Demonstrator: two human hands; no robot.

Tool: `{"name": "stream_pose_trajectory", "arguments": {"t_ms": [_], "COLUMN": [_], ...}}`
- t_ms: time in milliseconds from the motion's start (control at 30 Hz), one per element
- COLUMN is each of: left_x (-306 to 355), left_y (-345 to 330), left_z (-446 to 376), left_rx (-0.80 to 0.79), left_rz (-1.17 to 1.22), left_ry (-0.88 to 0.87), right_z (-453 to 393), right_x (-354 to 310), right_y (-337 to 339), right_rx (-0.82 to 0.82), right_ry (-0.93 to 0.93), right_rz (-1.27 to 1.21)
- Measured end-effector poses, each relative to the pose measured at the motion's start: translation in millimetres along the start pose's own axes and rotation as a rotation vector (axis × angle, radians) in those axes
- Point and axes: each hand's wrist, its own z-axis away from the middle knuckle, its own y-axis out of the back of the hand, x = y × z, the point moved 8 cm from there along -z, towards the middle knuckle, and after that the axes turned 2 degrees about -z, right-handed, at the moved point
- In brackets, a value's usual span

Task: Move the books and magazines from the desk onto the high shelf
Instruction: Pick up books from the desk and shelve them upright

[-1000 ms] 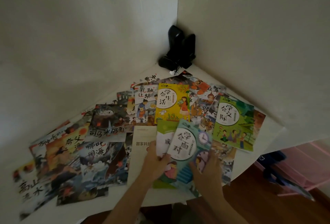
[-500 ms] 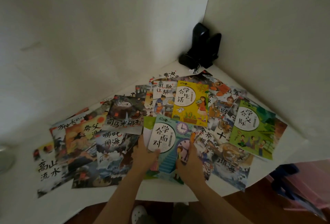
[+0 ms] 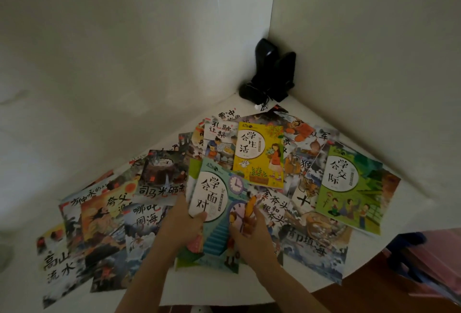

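**Both hands on the teal book at the front of the desk**

The left hand (image 3: 183,225) comes in from the lower edge of the view with the forearm rising toward the middle. It grips the left side of the teal book (image 3: 214,213): the thumb lies on top of the cover, just under the white circle with the title, and the other fingers are hidden below the book. The right hand (image 3: 249,233) reaches in from the lower right, its forearm pointing up and left. Its fingers lie on the right part of the same cover, below the drawn clock; I cannot tell for sure if they pinch the edge or only press on it, but the thumb seems to lie on top, so it looks like a hold. The two hands are near each other, with only a strip of the cover between them.

Under the teal book a green booklet (image 3: 183,259) shows at its lower left corner, just beside the left wrist. Beyond the fingertips lies the yellow book (image 3: 259,155), its lower edge touching the top of the teal one. To the right of the right hand, well apart, lies the green book (image 3: 349,188). To the left of the left hand many dark picture books (image 3: 104,225) overlap each other on the white desk (image 3: 199,290). Far beyond both hands, in the corner of the walls, stand black speakers (image 3: 272,75).
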Motion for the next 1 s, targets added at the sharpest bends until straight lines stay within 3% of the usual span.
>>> {"name": "stream_pose_trajectory", "arguments": {"t_ms": [267, 433, 533, 733, 867, 1000], "left_x": [-58, -64, -61, -51, -53, -39], "left_y": [-9, -4, -5, -4, 36, 68], "left_z": [-14, -15, -5, 27, 35, 21], "left_rx": [-0.016, 0.194, 0.261, 0.058, 0.078, 0.043], "left_rz": [0.236, 0.006, -0.069, 0.342, 0.525, 0.718], "left_ry": [0.053, -0.087, -0.084, -0.086, -0.092, -0.09], "right_z": [-16, -20, -12, -12, -16, -7], "right_x": [6, 13, 1, -3, -9, -25], "right_y": [0, -8, -13, -27, -28, -39], "right_rx": [-0.113, -0.071, -0.031, -0.034, -0.03, -0.197], "right_ry": [-0.019, -0.079, 0.006, 0.043, 0.023, 0.002], "right_rz": [0.207, 0.221, 0.271, 0.273, 0.204, 0.007]}}
